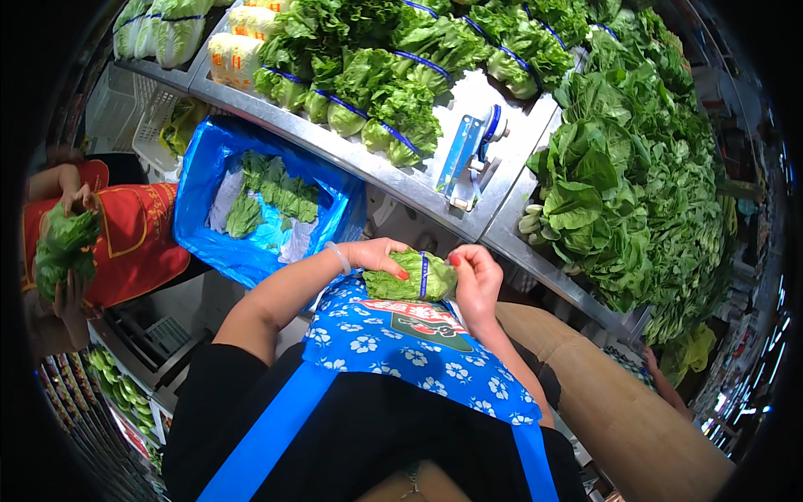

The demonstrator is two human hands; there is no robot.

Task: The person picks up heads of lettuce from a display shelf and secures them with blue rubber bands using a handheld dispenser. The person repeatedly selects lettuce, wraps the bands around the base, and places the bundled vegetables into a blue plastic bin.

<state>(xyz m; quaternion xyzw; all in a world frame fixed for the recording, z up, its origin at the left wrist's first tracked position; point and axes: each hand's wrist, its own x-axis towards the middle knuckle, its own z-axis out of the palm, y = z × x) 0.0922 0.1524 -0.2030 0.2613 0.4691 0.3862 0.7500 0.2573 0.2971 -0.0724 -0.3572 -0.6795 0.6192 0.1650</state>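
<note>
Close to the blue flowered apron, a head of lettuce (401,280) lies on its side between my hands, with a purple-blue tape band around it. My left hand (378,258) grips its leafy side, thumb on top. At its stem end, my right hand (475,276) has its thumb and forefinger pinched together; whether they hold a bit of leaf or stem I cannot tell. A blue tape dispenser (463,154) with a purple-blue roll stands on the metal-edged counter ahead. More banded lettuces (376,103) are piled beside it.
A crate lined with blue plastic (266,147) holds loose leaves at the left. Beyond it, a person in a red apron (138,232) holds leafy greens (66,245). The metal counter edge (351,163) runs across the front. Leafy vegetables (627,176) are heaped right, above a large brown cardboard piece (615,389).
</note>
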